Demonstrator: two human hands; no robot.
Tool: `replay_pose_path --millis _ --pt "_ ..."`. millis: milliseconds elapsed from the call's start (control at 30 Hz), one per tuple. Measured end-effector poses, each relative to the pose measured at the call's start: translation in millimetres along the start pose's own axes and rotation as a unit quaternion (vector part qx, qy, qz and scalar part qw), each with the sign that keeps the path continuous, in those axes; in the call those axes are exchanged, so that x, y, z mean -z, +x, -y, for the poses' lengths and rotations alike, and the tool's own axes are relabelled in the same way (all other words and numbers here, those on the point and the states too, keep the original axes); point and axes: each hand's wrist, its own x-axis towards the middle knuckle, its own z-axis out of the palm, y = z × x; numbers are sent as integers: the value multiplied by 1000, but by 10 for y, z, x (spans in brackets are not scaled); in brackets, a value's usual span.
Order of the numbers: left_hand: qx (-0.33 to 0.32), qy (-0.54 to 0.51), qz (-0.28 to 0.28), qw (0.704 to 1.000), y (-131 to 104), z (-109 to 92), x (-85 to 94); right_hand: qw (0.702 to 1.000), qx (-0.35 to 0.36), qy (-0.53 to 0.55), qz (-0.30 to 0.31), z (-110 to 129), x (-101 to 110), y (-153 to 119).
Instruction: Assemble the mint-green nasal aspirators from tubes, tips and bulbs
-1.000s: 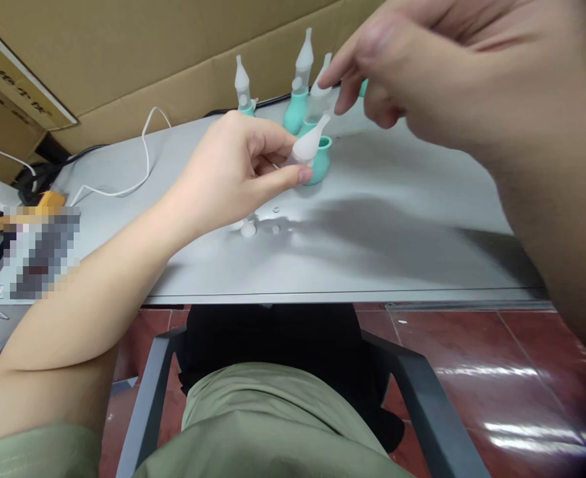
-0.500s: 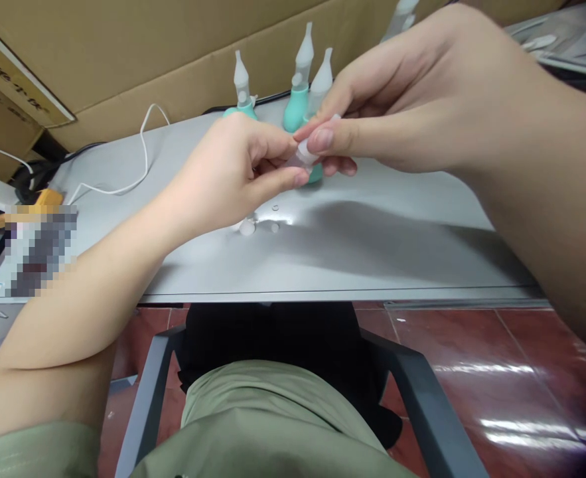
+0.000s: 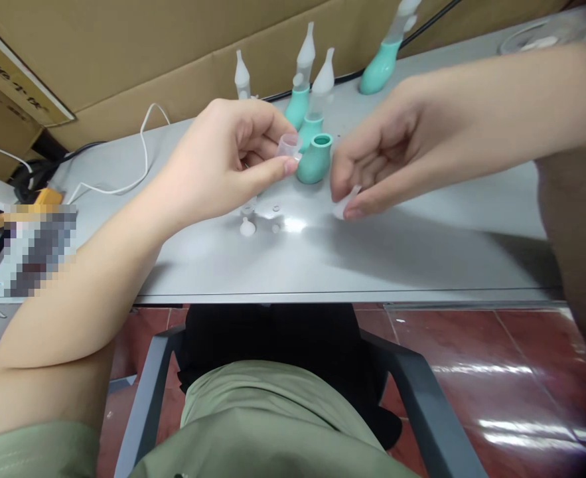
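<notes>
Between the thumb and fingers of my left hand (image 3: 243,153) is a clear plastic tube (image 3: 289,144), its open end facing up. My right hand (image 3: 397,153) is lower and to the right, pinching a white nozzle tip (image 3: 345,204) just above the desk. An open green squeeze bulb (image 3: 314,161), with no top on it, stands between the two hands. Right behind it stands an assembled nasal aspirator (image 3: 322,79) with a white tip. Small white parts, among them a round plug (image 3: 247,227) and a tiny ring (image 3: 275,208), lie below my left hand.
More assembled aspirators stand along the cardboard wall (image 3: 173,53), one green-bulbed aspirator (image 3: 379,66) farther right. A white cable (image 3: 146,153) curls over the grey desk (image 3: 213,265) at left. Chair armrests (image 3: 422,378) flank my lap.
My hands have come apart. The right hand moved down and right with the nozzle tip, off the clear tube that stays in my left hand. The open green bulb is now uncovered.
</notes>
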Motion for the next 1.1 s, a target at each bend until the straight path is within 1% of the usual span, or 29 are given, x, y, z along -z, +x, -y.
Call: replay_pose_path --millis 67,133,200,267,333,367,400,467,500,567,600,667,733,800,900,1000,1067,1100 --pt "2 7 2 1000 -8 3 -6 999 -17 -41 22 -19 -90 59" --pt "6 11 7 1000 -20 -11 -15 996 -24 -82 23 -31 -191 124" --pt "9 9 8 1000 -30 -35 -20 993 -33 -107 30 -53 -249 170" --pt "12 1 4 1000 -33 -51 -17 991 -42 -122 42 -73 -247 176" --pt "2 -18 5 1000 -31 -52 -9 989 -54 -131 36 -62 -201 138" --pt "-5 -31 7 999 -28 -50 -5 990 -55 -129 22 -38 -173 107" --pt "-10 -45 9 999 -26 -48 -3 991 -48 -121 -8 -2 -149 73" --pt "-12 -75 9 997 -22 -59 -8 991 -5 -93 -98 96 -126 12" --pt "-7 -89 5 996 -21 -72 -14 985 22 -74 -152 150 -132 -9" --pt "13 -108 -8 994 -19 -102 -29 964 62 -29 -256 246 -179 -20" --pt "15 -119 -11 993 -17 -113 -36 953 65 -10 -294 284 -214 -10" --pt "10 -136 -9 991 -8 -112 -45 938 50 12 -343 333 -291 31" --pt "5 -147 -6 989 6 -89 -50 927 32 11 -374 363 -356 82" --pt "6 -153 -21 988 22 -65 -58 917 9 14 -398 396 -399 121" --pt "22 -152 -43 987 34 -68 -86 913 -25 33 -407 469 -429 143" --pt "26 -151 -69 986 34 -96 -115 914 -12 55 -402 535 -446 143" --pt "31 -157 -69 985 36 -95 -120 912 5 75 -403 560 -461 144" --pt "37 -162 -61 984 39 -85 -118 913 8 85 -399 567 -471 146"
